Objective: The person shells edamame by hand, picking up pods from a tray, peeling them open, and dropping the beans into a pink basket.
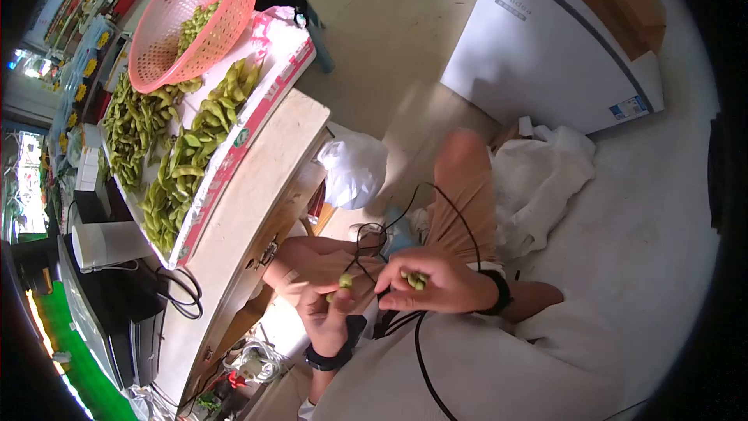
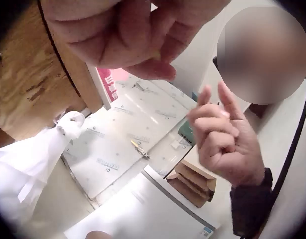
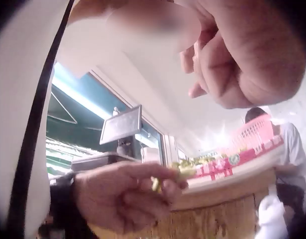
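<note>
In the head view my left hand (image 1: 327,326) pinches a green edamame pod (image 1: 345,281) between thumb and fingers. The pod also shows at the left hand's fingertips in the right wrist view. Close beside it, my right hand (image 1: 442,282) is curled around a few green beans (image 1: 417,281) lying in its palm. Its thumb and forefinger point toward the left hand. In the left wrist view the right hand (image 2: 225,142) has its lower fingers folded, hiding the beans. Both hands are over the lap, apart from each other.
Edamame pods (image 1: 191,160) lie in two heaps on a pink-edged white tray (image 1: 257,97) on the table. A pink basket (image 1: 234,31) there holds green beans. A white plastic bag (image 1: 354,170) hangs by the table; black cables (image 1: 460,218) cross the lap. Another person sits beyond.
</note>
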